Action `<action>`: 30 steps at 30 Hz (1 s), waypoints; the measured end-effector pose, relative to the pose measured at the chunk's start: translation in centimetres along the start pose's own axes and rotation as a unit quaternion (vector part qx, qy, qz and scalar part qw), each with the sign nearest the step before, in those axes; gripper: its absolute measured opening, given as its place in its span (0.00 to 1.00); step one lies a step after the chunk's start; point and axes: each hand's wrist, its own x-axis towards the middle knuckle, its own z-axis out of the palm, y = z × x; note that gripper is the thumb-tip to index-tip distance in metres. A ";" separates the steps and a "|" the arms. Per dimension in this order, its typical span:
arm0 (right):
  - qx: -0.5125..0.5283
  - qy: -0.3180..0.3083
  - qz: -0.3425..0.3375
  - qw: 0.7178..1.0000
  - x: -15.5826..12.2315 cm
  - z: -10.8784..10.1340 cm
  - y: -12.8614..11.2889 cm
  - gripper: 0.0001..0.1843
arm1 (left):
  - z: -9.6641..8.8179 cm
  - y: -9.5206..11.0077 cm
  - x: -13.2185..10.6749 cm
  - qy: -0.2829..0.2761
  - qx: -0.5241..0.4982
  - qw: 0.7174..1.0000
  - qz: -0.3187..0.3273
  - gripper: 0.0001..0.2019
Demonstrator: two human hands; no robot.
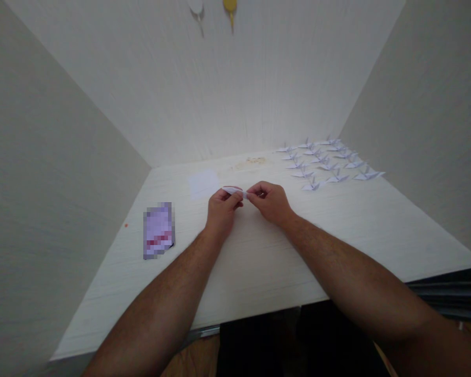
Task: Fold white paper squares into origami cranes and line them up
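Observation:
Between my hands, above the middle of the white table, is a small piece of folded white paper point(232, 190). My left hand point(222, 208) grips it with the thumb on top and the fingers beneath. My right hand point(270, 201) pinches its right end between thumb and forefinger. The finer folds are too small to make out. Just behind and left of my left hand lies a flat white paper sheet point(203, 183). Several folded white paper cranes point(328, 165) stand in rows at the back right of the table.
A blurred purple flat item point(159, 230) lies on the table point(243, 283) at the left, with a small orange bit point(126, 225) beside it. Walls enclose the back and both sides. Two hooks, one white point(197, 7) and one yellow point(230, 6), are on the back wall.

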 end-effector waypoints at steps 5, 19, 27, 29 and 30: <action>0.002 -0.009 0.002 1.000 0.0 0.0 0.1 0.06 | 0.1 0.2 -0.1 -0.001 -0.017 1.000 -0.007 0.09; 0.017 -0.007 -0.001 1.000 0.1 0.1 0.2 0.06 | -0.1 -0.2 0.0 -0.025 0.059 0.997 0.032 0.08; 0.037 -0.019 -0.015 0.999 -0.1 0.1 -0.2 0.08 | 0.1 0.2 -0.2 -0.024 0.007 1.000 0.003 0.07; 0.039 -0.021 -0.016 0.999 -0.1 0.2 -0.4 0.08 | 0.1 0.3 -0.2 -0.026 -0.006 1.000 -0.002 0.06; 0.039 -0.022 -0.017 0.999 -0.2 0.2 -0.4 0.08 | 0.1 0.3 -0.3 -0.026 -0.011 1.000 -0.003 0.06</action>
